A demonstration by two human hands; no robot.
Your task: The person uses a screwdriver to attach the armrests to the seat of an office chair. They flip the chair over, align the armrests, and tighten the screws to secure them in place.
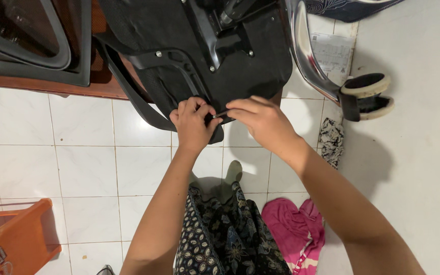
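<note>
Chair seat (199, 46) — black, turned underside up with its bolts and bracket showing — fills the top of the head view, resting partly on a brown table (42, 86) above the white tile floor (77, 168). We hold a thin metal tool (220, 113), likely a hex key, at the seat's near edge. Our left hand (192, 125) is curled into a fist, pinching one end of the tool; our right hand (260, 119) lies flat-fingered over the other end, fingertips pressed together on it. The tool sits between the two hands, touching the seat's lower lip. To do this well, we judge, the key should stay square in its bolt, the left hand steadying — the right turning in short strokes. A chrome leg (306, 51) with a caster (366, 86) curves off to the right.
</note>
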